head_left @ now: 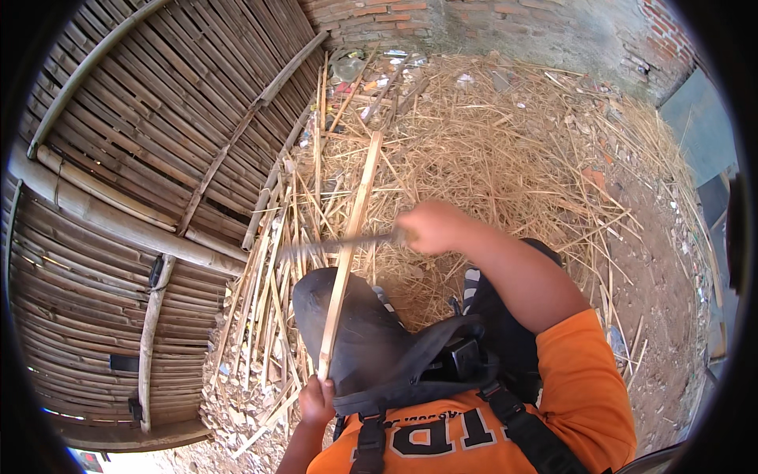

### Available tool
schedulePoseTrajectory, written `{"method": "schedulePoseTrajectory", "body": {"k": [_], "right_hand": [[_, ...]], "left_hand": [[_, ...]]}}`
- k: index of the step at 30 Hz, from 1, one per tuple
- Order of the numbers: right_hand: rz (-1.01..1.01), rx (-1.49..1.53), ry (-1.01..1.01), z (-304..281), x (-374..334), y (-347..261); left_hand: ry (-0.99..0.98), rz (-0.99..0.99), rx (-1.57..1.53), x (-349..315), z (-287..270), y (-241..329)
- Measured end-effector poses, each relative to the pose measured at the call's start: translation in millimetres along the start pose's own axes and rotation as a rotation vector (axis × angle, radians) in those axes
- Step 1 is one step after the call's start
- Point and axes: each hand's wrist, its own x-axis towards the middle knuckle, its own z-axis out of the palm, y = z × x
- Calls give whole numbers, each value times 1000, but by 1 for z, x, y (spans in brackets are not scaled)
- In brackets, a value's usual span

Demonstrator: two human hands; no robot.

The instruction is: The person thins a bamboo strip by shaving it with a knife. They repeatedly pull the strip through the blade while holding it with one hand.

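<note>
A long pale strip of split bamboo (357,207) slants up and away across my bent left leg. My left hand (317,400) is closed round its near end. In my right fist (433,227) is the handle of a long-bladed knife (316,246). The blade points left and crosses over the strip just beyond my knee; it is smeared by motion, and I cannot tell whether it touches the bamboo. A dark trouser leg (347,316) lies under the strip.
Straw-like shavings (489,142) cover the ground ahead. More bamboo strips (264,308) lie along the left, beside a slatted bamboo wall (158,110). A brick wall (513,31) stands at the far side. Bare soil (663,253) shows at right. Black straps (521,419) cross my orange shirt.
</note>
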Motion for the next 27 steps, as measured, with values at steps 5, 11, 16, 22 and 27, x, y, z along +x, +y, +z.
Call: {"method": "schedulePoseTrajectory", "body": {"k": [5, 11, 16, 22, 27], "right_hand": [[-168, -90, -59, 15, 6, 9], [437, 321, 202, -33, 4, 54], [-3, -105, -66, -9, -5, -1], [107, 113, -72, -2, -1, 37], [283, 179, 129, -42, -10, 39]], "left_hand": [[1, 129, 117, 1, -21, 37], [47, 164, 271, 4, -23, 37], [71, 162, 257, -1, -21, 49], [58, 157, 265, -6, -27, 54], [78, 190, 287, 0, -24, 50]]}}
